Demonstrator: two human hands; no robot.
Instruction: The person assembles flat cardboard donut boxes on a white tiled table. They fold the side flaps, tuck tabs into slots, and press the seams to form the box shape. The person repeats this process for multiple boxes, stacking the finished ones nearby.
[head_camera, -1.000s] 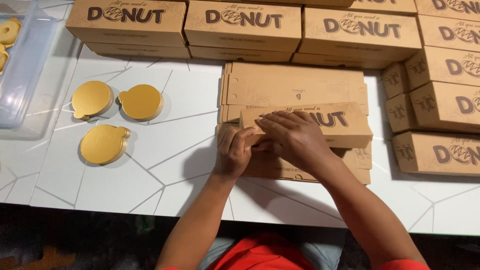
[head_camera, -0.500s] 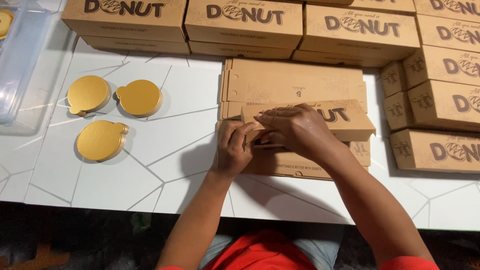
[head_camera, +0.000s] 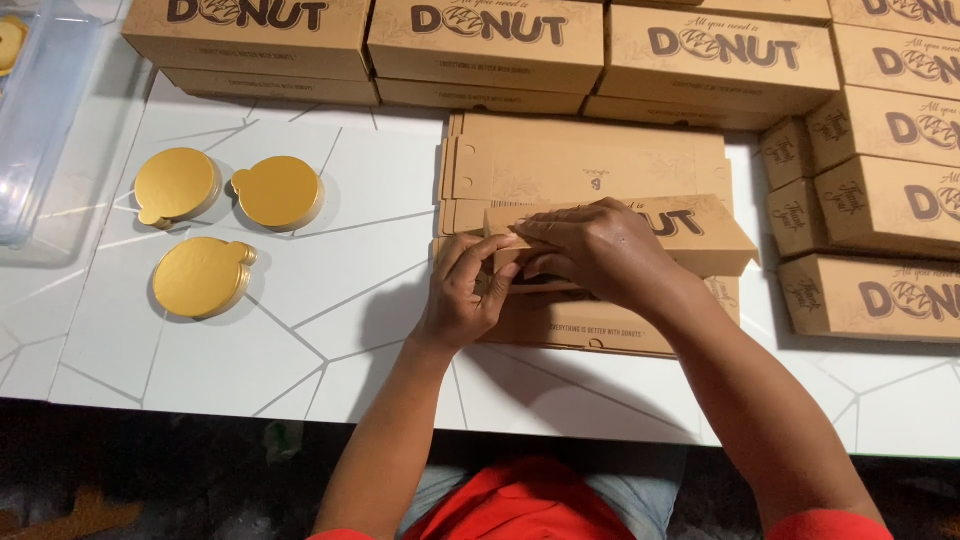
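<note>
A person's left hand (head_camera: 462, 290) and right hand (head_camera: 590, 245) work on a long brown cardboard box (head_camera: 690, 232), half folded, at the middle of a white bench (head_camera: 300, 340) veined with grey lines. Each grip is narrow — fingers pinching the box's left end flap, the right hand draped over the box top. The box rests on a stack of flat brown cardboard blanks (head_camera: 580, 165). Left of the box, well apart, lie three round gold cake boards (head_camera: 205, 275). Behind and to the right of the box stand rows of finished brown cardboard boxes (head_camera: 490, 45) — a clear plastic tub (head_camera: 45, 120) sits far to its left.
</note>
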